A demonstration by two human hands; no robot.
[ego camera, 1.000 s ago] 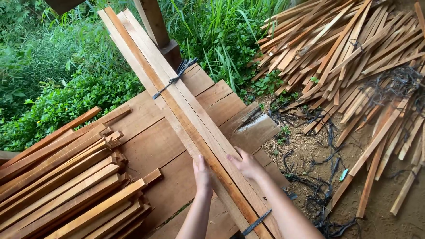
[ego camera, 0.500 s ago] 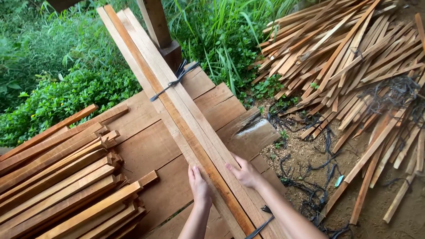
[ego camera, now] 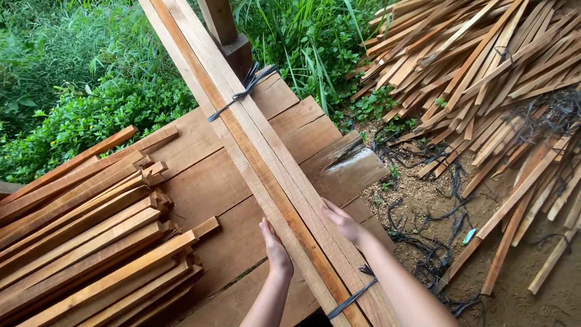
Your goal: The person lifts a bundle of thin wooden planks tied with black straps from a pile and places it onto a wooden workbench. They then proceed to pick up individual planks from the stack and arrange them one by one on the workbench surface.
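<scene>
A long bundle of pale wooden slats [ego camera: 254, 139], tied with black straps [ego camera: 242, 92], lies diagonally across a wooden plank platform [ego camera: 206, 188]. My left hand [ego camera: 275, 245] presses flat against the bundle's left side, fingers together. My right hand [ego camera: 342, 221] rests against its right side, fingers extended. A second black strap [ego camera: 351, 297] wraps the bundle near the bottom edge, just below my hands.
A stack of reddish wooden slats [ego camera: 91, 236] lies on the platform's left. A large loose pile of slats [ego camera: 484, 79] covers the dirt at right, with black straps [ego camera: 423, 236] scattered around. Green bushes [ego camera: 85, 115] and a wooden post [ego camera: 221, 24] stand behind.
Both hands have shifted a little along the bundle, staying on its two sides. The view has moved in closer.
</scene>
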